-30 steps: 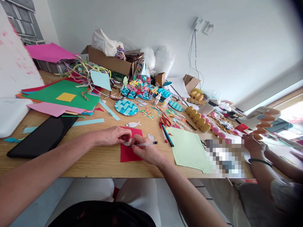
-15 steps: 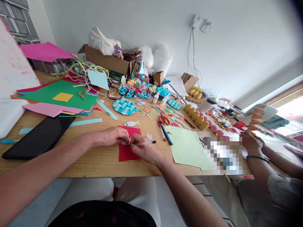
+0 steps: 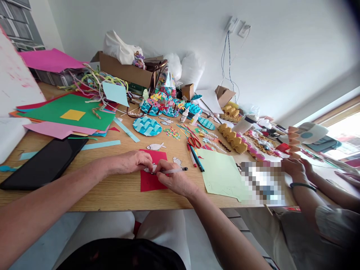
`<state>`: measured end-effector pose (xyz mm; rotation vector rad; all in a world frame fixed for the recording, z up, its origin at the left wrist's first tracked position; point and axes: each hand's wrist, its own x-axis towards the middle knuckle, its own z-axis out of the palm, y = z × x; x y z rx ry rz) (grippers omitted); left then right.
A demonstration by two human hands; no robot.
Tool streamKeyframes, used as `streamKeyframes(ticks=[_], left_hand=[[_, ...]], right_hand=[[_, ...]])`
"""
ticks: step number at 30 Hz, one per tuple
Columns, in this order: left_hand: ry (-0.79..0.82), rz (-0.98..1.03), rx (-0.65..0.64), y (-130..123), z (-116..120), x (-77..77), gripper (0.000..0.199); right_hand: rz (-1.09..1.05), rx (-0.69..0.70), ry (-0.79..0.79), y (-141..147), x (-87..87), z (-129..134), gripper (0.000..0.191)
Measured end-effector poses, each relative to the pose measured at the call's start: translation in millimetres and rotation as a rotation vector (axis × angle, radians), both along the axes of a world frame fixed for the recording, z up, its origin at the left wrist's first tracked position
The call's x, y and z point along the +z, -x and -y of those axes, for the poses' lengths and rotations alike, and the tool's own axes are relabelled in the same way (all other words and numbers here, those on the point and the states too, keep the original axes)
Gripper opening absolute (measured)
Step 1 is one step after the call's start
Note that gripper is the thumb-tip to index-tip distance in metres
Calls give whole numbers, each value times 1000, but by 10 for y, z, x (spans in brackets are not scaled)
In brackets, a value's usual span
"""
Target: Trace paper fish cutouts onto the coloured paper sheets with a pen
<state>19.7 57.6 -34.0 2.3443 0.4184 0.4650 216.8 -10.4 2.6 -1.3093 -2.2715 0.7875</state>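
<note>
On a red sheet of paper (image 3: pixel 153 182) at the table's front edge, my two hands meet over a small white paper fish (image 3: pixel 150 168). My left hand (image 3: pixel 140 161) pinches the fish at its left side, fingers closed. A pale pen with a dark end (image 3: pixel 176 170) is gripped in my right hand (image 3: pixel 172 179), its tip hidden by the fingers. Beyond the red sheet lies another paper fish (image 3: pixel 155 146), drawn in black lines. One more paper fish (image 3: pixel 177 161) rests just past my right hand.
A black tablet (image 3: pixel 45 161) and coloured paper (image 3: pixel 92 108) lie left. Red-handled scissors (image 3: pixel 194 141), a teal marker (image 3: pixel 197 159) and a pale green sheet (image 3: pixel 221 172) are on the right. A woven blue paper oval (image 3: pixel 147 126) lies ahead. Another person's hands (image 3: pixel 295 168) hold folded orange paper.
My hands stay at nearly the same place over the red sheet, the pen shifted very slightly. The other person's hands and folded orange paper have moved a little left.
</note>
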Motion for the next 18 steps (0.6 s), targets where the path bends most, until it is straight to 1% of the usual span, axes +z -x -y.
streamKeyframes(ticks=[7, 18], left_hand=[[-19, -21, 8, 0, 14, -10, 26], [-15, -82, 29, -11, 44, 43, 27]], right_hand=[[-49, -2, 6, -48, -28, -8, 10], [-80, -18, 7, -46, -41, -28, 11]])
